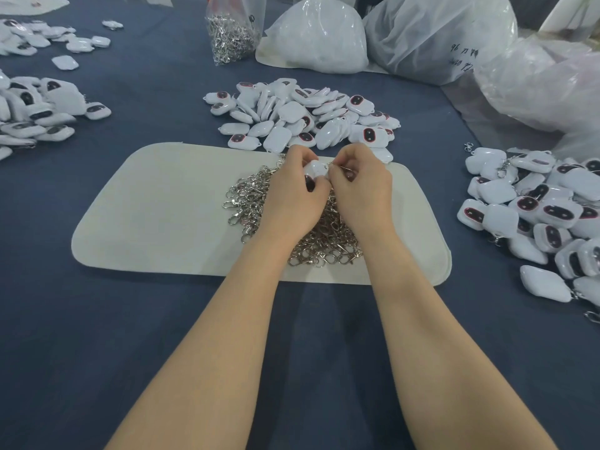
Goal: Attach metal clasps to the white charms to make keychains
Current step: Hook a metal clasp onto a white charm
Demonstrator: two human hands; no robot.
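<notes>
So this is mid-attach on one piece: the left hand has its fingers curled round a single white charm, held just above the far side of the cream mat. The right hand pinches a small metal clasp right up against the charm's edge, with the fingertips of both hands nearly touching. Can't actually see whether the clasp is through the charm's loop yet, it's too tiny and the fingers cover it, but my read is this is the hooking-on step, not the picking step. The heap of clasps sits on the mat directly under both hands, and the pile of bare charms lies just past the mat's far edge. Off the mat's right side there's a bigger pile where a few have metal bits sticking out, so I'd guess those are the done ones. Another lot of charms lies well off the mat's left side, and a clear bag of spare clasps stands beyond the mat, behind the bare pile. Next move, I reckon, calls for stopping the charm twisting while the clasp's ring goes through that little loop and closes, then dropping it on the right-side pile and grabbing a fresh pair
</notes>
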